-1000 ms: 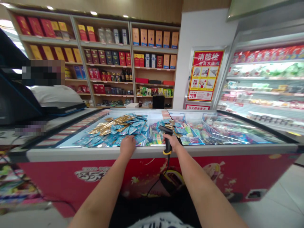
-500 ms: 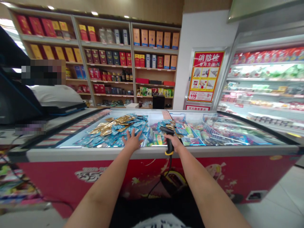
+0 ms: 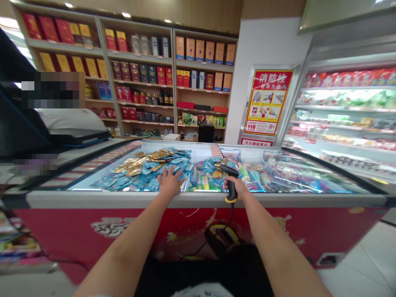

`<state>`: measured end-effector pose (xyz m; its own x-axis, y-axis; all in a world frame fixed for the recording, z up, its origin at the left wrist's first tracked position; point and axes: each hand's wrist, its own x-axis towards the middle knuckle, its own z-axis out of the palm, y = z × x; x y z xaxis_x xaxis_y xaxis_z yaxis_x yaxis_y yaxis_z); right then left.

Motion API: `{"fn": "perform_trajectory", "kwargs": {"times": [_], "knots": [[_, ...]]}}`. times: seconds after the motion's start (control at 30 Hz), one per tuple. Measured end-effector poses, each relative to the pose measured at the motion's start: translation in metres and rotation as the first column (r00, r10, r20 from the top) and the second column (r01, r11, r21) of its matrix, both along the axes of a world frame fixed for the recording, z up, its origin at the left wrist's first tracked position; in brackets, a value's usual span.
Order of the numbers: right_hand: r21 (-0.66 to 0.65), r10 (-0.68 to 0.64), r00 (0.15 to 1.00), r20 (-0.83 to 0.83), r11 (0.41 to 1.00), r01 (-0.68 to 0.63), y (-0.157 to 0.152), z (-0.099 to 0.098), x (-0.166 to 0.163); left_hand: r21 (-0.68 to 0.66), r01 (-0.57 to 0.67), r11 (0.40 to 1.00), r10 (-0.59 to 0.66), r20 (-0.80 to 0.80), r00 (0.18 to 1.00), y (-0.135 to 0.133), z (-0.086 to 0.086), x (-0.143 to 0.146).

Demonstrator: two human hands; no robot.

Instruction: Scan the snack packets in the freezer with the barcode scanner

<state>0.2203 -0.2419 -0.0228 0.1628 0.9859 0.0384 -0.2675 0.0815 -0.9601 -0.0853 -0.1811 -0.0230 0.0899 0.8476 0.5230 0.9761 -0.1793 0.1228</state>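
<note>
My left hand [image 3: 169,181] lies flat with spread fingers on the glass lid of a red chest freezer [image 3: 198,200], at the edge of a heap of blue and gold sachets [image 3: 145,167]. My right hand [image 3: 236,189] grips the handle of a black barcode scanner [image 3: 229,178] with a yellow band, held upright over the freezer's front rim. The scanner's head points left over the lid. Its cable [image 3: 216,231] hangs down the freezer front.
Under the glass at the right lie colourful frozen packets [image 3: 262,173]. A checkout counter with a black device [image 3: 71,138] stands at the left. Shelves of boxed goods [image 3: 154,74] fill the back wall. An open chiller [image 3: 346,115] runs along the right, beside a red poster [image 3: 267,101].
My left hand went from curled at the freezer's front edge to flat with fingers spread on the sachets. My right hand and the scanner shifted a little to the right.
</note>
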Motion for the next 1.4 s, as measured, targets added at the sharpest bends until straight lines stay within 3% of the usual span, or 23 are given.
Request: {"fn": "perform_trajectory", "kwargs": {"times": [0.1,0.17,0.33,0.47,0.57,0.7,0.9,1.0,1.17,1.4], "knots": [[0.005,0.016,1.0,-0.002,1.0,-0.016,0.001,-0.001,0.002,0.088,0.059,0.994,-0.057,-0.027,0.998,-0.001,0.0,0.009],[0.018,0.015,1.0,-0.006,1.0,-0.015,0.001,-0.001,0.003,0.104,0.166,0.981,-0.158,-0.073,0.985,-0.001,0.0,0.024],[0.032,-0.019,1.0,-0.01,0.999,0.02,0.003,-0.004,0.003,-0.034,0.47,0.882,-0.469,-0.159,0.869,0.0,-0.001,0.09],[0.049,-0.022,1.0,0.004,0.999,0.021,0.002,-0.002,0.001,-0.109,0.489,0.865,-0.498,-0.074,0.864,0.0,0.002,0.14],[0.032,-0.037,0.999,0.023,0.999,0.036,-0.001,0.001,-0.001,-0.201,0.481,0.853,-0.487,0.025,0.873,0.003,0.009,0.16],[0.033,-0.028,0.999,0.021,0.999,0.028,-0.002,0.002,-0.001,-0.308,0.383,0.871,-0.376,0.083,0.923,0.007,0.016,0.161],[0.044,-0.016,1.0,-0.019,0.999,0.017,-0.002,0.001,-0.002,-0.248,0.259,0.933,-0.251,0.066,0.966,0.008,0.009,0.124],[0.047,0.003,1.0,-0.029,0.999,-0.001,-0.002,0.002,-0.004,-0.227,0.32,0.92,-0.305,0.098,0.947,0.008,0.007,0.112],[0.058,0.01,1.0,-0.021,0.998,-0.008,0.003,-0.002,-0.002,-0.179,0.488,0.855,-0.477,0.1,0.873,0.01,0.008,0.126],[0.046,0.042,0.999,-0.009,0.998,-0.041,0.008,-0.006,0.001,-0.255,0.324,0.911,-0.295,0.148,0.944,0.012,0.01,0.141]]}}
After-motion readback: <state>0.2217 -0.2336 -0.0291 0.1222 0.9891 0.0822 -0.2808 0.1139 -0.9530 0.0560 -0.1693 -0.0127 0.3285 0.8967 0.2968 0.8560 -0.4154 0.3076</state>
